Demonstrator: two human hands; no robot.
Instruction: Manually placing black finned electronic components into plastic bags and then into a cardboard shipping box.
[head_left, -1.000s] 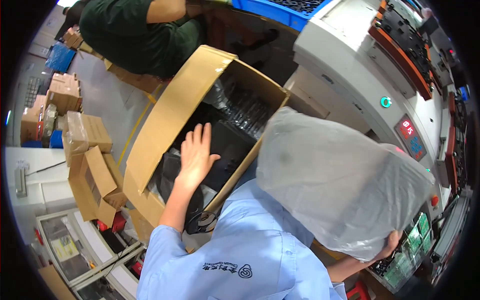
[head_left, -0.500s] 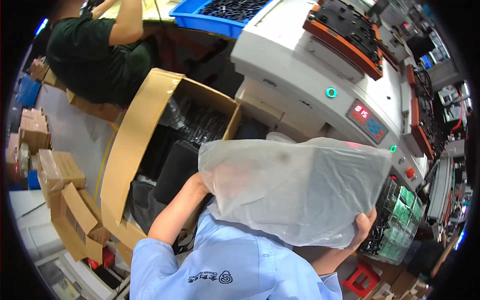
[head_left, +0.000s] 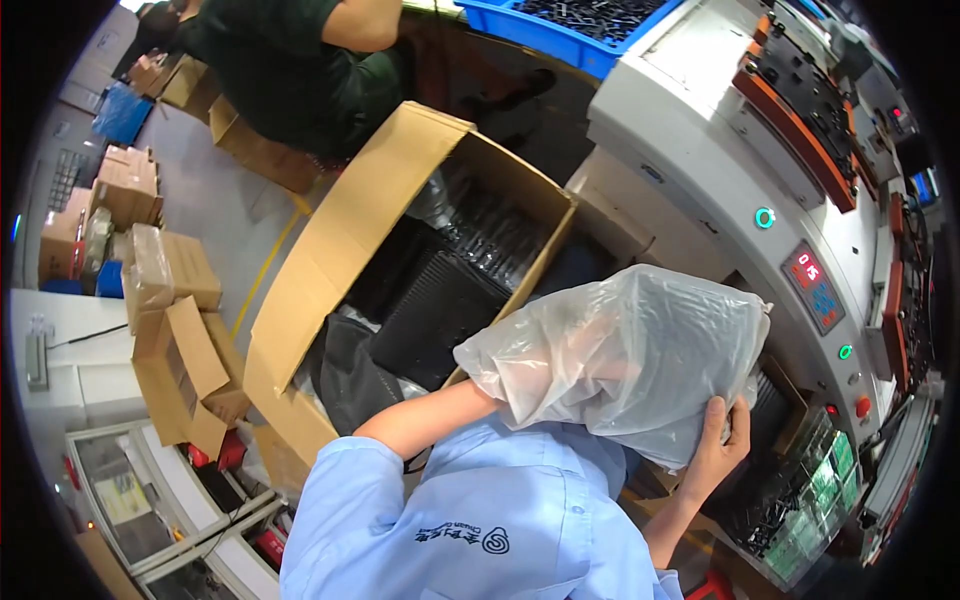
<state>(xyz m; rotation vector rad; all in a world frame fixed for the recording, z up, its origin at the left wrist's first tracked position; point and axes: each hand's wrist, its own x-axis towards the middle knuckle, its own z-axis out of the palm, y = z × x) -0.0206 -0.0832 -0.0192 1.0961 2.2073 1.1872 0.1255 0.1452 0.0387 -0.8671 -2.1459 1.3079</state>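
A large clear plastic bag [head_left: 640, 350] is held up in front of my chest. My left forearm runs into its open left end, and my left hand [head_left: 600, 372] shows only as a faint pink shape through the plastic, so its fingers are unclear. My right hand [head_left: 716, 452] grips the bag's lower right edge from beneath. Just left of the bag stands a big open cardboard box [head_left: 330, 260] holding black ribbed trays [head_left: 440, 310] and a dark plastic-wrapped bundle [head_left: 350, 375].
A white machine [head_left: 720, 150] with lit buttons and a red display fills the right side. A blue bin [head_left: 570, 25] of dark parts sits at the top. Another person in a dark green shirt [head_left: 290, 70] is behind the box. Small cardboard cartons [head_left: 165, 270] lie on the floor at left.
My left hand left the open cardboard box and went inside the plastic bag. The bag came lower and bunched up, with my right hand still gripping its lower edge.
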